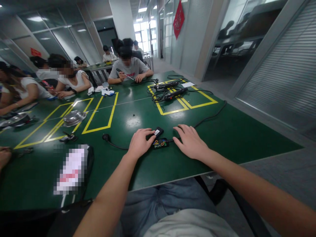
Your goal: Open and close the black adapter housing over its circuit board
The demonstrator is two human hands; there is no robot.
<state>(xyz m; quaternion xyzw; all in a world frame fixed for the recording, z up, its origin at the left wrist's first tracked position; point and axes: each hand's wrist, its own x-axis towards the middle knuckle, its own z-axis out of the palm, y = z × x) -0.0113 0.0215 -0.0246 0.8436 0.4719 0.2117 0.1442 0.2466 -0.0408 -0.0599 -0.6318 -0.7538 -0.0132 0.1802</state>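
Note:
My left hand pinches a small black plastic cover with a white label, tilted up at its fingertips. Just below the cover lies an opened black housing with a circuit board and orange-ringed round parts showing inside. A black power plug rests to the left, and its cord runs under my left hand. On the right, my right hand holds nothing, its fingers apart and its thumb close to the cord leaving the housing. Another stretch of black cable curves away beyond that hand.
Two black corded tools lie inside yellow tape marks on the green table. To the left are a shiny metal bowl-like part, a blurred-out screen and white gloves. A person works across the table; others sit left.

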